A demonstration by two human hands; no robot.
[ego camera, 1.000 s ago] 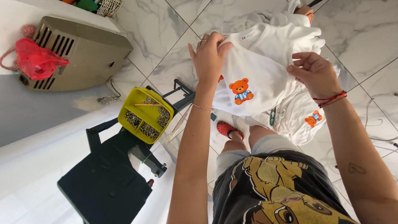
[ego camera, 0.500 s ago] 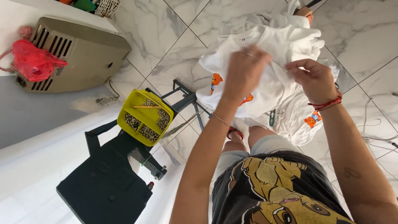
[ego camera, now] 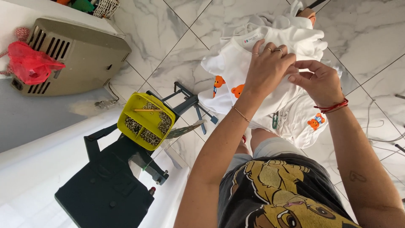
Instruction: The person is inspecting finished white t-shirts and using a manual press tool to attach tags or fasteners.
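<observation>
A pile of small white garments (ego camera: 236,63) with orange teddy-bear prints lies on my lap, over the marble floor. My left hand (ego camera: 268,69), wearing rings and a thin bracelet, presses down flat on the top garment and grips its cloth. My right hand (ego camera: 320,82), with a red string at the wrist, pinches the same white fabric right beside the left hand's fingertips. Another bear-print garment (ego camera: 310,122) hangs lower, under my right wrist.
A dark press machine (ego camera: 109,185) stands at the left on a white table, with a yellow divided tray (ego camera: 145,120) of small metal snaps on top. A beige heater (ego camera: 71,59) carries a red bag (ego camera: 29,63). Cables (ego camera: 379,131) lie on the floor at right.
My left hand has swung from the garment's left edge across to the right and now lies on top of the pile, close to my right hand. The bear print is mostly covered.
</observation>
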